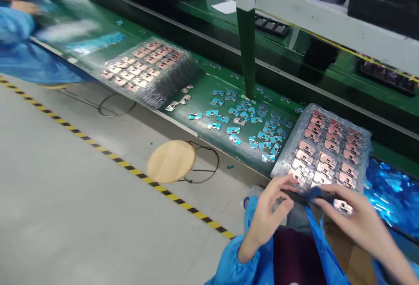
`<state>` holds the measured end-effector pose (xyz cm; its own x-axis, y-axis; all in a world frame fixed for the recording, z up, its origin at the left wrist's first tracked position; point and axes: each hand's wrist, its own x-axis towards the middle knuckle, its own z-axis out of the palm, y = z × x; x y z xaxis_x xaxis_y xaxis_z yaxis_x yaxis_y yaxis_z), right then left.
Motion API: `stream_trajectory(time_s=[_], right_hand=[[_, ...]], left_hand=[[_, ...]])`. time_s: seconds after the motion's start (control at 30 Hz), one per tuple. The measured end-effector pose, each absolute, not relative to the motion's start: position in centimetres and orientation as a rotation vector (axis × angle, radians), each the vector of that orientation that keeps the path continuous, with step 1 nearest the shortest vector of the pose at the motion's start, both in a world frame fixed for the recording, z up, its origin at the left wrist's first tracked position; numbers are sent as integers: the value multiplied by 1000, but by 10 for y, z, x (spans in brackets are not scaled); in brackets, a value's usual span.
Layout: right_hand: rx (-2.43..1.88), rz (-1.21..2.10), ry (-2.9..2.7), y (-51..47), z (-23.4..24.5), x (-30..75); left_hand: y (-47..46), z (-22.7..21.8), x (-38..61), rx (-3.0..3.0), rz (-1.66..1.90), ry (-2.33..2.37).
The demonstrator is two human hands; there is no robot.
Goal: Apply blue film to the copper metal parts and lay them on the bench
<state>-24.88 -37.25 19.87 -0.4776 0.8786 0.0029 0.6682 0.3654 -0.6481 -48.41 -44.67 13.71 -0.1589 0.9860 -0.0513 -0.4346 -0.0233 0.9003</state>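
Note:
Both my hands are in front of my chest at the lower right. My right hand (pixel 353 215) pinches a dark blue fabric piece (pixel 317 194), blurred by motion, at the top of the blue smock edge (pixel 322 237). My left hand (pixel 270 211) is just left of it, fingers curled and thumb apart, beside a dark band that runs towards the right hand; I cannot tell whether it touches the band. Just beyond my hands stands a stack of clear plastic trays (pixel 284 154) holding rows of copper-coloured metal parts (pixel 327 163).
Loose blue-filmed metal pieces (pixel 244 115) lie scattered on the green bench (pixel 209 88). A second tray stack (pixel 163 84) stands farther left, near a co-worker's blue sleeve (pixel 16 27). Blue film (pixel 389 189) is heaped at right. A round wooden stool (pixel 172 160) stands below.

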Motion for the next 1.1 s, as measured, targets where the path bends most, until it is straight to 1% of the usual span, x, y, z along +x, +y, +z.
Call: stream_trajectory(time_s=[0.1,0.2,0.3,0.37,0.47,0.6,0.8,0.93,1.1], right_hand=[[-1307,1180,-2119,-378,198,-327],[-1290,1407,-1964,-380,183,-389],[-1301,1567,-1770,-377,165,-430],[-1337,1590,-1676,-368,151,-450],[-1440,1569,-1556,-342,123,-477],[-1643,1475,-1431,-286,75,-508],[-1928,1253,-1499,-224,13,-542],[-2033,1091,-1674,-214,-5,-551],[-2072,820,-1941,-213,-10,-556]], left_hand=[[-455,151,-499,598,1411,1166],[-460,150,-528,413,1483,1388],[-460,139,-560,241,1540,1501],[-457,128,-577,163,1544,1540],[-445,107,-593,66,1551,1587],[-418,69,-606,-21,1524,1671],[-378,10,-657,-13,1403,1887],[-353,-15,-704,134,1270,2053],[-343,-27,-736,399,1077,2244]])
